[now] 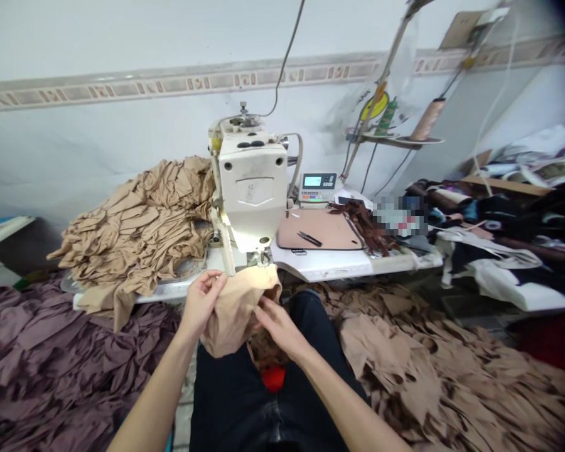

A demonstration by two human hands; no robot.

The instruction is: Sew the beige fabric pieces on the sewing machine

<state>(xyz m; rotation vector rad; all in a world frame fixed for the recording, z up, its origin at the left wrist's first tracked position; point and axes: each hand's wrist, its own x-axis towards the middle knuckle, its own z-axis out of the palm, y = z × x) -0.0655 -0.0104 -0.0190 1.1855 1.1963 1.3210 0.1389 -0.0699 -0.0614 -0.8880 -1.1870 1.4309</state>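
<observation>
A tan fabric piece [238, 301] hangs from the front edge of the sewing table, just below the white sewing machine [252, 185]. My left hand [202, 301] pinches its upper left edge, fingers closed on the cloth. My right hand [275, 323] grips the fabric's lower right side, fingers curled into it. Both hands sit above my lap in dark trousers, close to the needle area [262, 254].
A heap of tan pieces [136, 226] lies on the table left of the machine. More tan pieces [419, 358] cover the floor at right, purple fabric [42, 358] at left. Scissors [309, 238] rest on a pink mat, with a control panel [317, 185] behind. Clutter fills the right.
</observation>
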